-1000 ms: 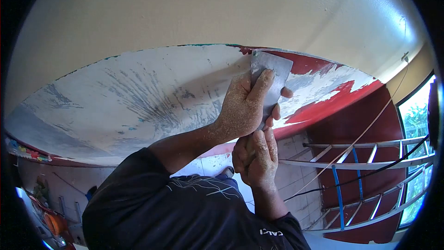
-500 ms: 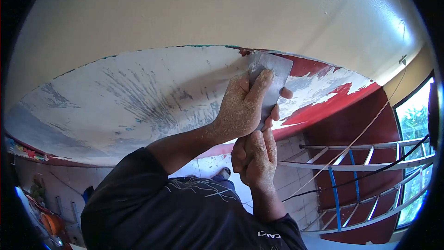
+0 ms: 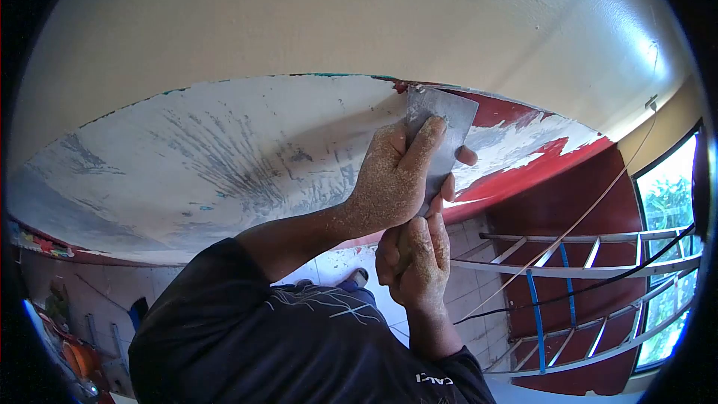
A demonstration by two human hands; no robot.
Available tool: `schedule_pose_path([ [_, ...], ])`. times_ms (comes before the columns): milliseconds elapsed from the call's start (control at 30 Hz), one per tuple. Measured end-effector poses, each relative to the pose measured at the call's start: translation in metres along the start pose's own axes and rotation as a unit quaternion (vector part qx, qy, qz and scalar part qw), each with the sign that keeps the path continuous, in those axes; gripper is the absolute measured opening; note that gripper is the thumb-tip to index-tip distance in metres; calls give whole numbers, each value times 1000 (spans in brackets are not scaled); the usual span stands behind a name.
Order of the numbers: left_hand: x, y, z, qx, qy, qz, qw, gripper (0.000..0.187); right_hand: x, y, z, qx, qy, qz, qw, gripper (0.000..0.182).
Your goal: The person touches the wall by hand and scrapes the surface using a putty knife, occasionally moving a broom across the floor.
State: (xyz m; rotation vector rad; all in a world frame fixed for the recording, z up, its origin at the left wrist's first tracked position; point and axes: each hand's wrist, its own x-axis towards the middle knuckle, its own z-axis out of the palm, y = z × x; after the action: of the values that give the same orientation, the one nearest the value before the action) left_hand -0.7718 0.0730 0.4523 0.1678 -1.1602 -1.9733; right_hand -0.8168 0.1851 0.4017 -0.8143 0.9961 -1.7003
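Note:
A wide metal putty knife [image 3: 453,131] is held upright, its blade tip at the border between the scraped band and the cream wall. My left hand [image 3: 389,176], coated in dust, is closed on the blade, thumb across its front and fingertips curling round from behind. Just below, my right hand [image 3: 417,265] is wrapped round the lower end of the tool, hiding the handle. Around the blade is a patchy band [image 3: 247,157] of white and grey, with red paint [image 3: 493,111] beside it on the right.
Smooth cream surface [image 3: 359,15] spans the top of the view. At the right are a metal ladder [image 3: 576,272], a thin hanging cord [image 3: 580,221], a dark cable [image 3: 598,284] and a window [image 3: 666,202]. Pale floor tiles [image 3: 467,243] lie below, with assorted items at the lower left.
The putty knife and both hands have shifted very slightly right in view. Both hands keep the same hold on it.

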Motion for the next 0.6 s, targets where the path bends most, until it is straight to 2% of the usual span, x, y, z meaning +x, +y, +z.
schedule_pose_path([
  [133,1,-1,-1,-1,-1,16,1000,38,2,0,8,-11,-1,-53,999,63],
  [400,1,-3,-4,33,-16,28,999,36,0,3,3,-14,17,-20,1000,66],
  [600,-7,-5,-8,26,-4,6,1000,36,-5,1,15,-8,26,-46,999,24],
])
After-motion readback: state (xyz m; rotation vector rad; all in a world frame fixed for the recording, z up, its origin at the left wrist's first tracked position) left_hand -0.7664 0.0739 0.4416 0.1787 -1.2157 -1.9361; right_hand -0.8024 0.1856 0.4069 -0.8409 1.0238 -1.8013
